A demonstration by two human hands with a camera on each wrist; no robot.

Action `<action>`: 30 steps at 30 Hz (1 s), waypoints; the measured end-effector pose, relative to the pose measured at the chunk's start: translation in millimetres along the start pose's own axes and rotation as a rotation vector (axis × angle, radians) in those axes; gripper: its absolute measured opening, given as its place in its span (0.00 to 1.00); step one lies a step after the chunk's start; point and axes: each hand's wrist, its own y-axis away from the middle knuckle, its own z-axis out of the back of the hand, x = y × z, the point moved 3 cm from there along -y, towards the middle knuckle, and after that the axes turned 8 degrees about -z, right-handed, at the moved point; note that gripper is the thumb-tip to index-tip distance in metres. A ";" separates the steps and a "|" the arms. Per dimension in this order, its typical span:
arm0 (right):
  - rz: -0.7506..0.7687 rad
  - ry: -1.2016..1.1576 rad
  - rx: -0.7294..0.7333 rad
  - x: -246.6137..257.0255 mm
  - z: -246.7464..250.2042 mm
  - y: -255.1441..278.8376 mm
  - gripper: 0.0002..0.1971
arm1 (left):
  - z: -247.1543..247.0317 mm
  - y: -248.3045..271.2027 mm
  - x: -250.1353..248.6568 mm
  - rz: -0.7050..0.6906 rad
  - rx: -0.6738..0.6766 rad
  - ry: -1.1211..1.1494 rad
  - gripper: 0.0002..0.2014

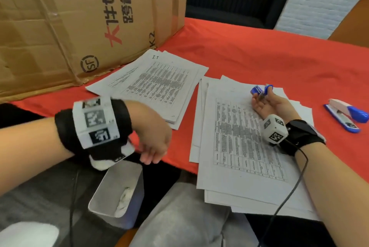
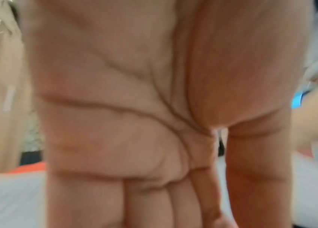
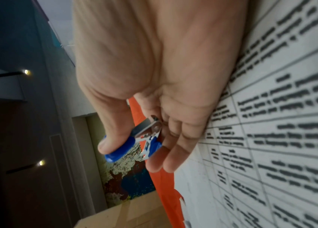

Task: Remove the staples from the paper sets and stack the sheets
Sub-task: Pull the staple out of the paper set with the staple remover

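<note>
A blue staple remover [image 3: 134, 143] is pinched between thumb and fingers of the right hand [image 1: 273, 105], which is rested on the near paper pile [image 1: 239, 167], while the left hand [image 1: 153, 137], relaxed and holding nothing, is held over a grey bin [image 1: 119, 193].

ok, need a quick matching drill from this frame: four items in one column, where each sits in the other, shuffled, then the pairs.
Items
1. staple remover
2. stapler
3. cardboard box
4. white bin

Places
A. below the table edge, under the left hand
B. pinched in the right hand, above the near paper stack
C. far left on the red tablecloth, behind the far paper stack
D. on the cloth, right of the near stack

Pairs: 1-B, 2-D, 3-C, 4-A
</note>
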 end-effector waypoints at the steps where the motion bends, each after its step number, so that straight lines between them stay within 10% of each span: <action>1: 0.013 -0.029 -0.002 1.9 1.5 0.5 0.13 | 20.9 2.5 -15.2 -0.061 -0.046 0.008 0.11; 9: 0.035 -0.242 -0.088 10.9 11.0 0.2 0.23 | 181.1 -75.6 -67.5 -0.066 -0.670 -0.334 0.15; 24: 0.036 -0.289 -0.095 13.6 18.9 -7.6 0.14 | 213.3 -149.8 -45.2 0.076 -0.552 -0.223 0.36; 30: 0.038 -0.295 -0.099 14.3 22.1 -9.9 0.14 | 204.2 -146.6 -19.4 -0.090 -0.376 0.446 0.25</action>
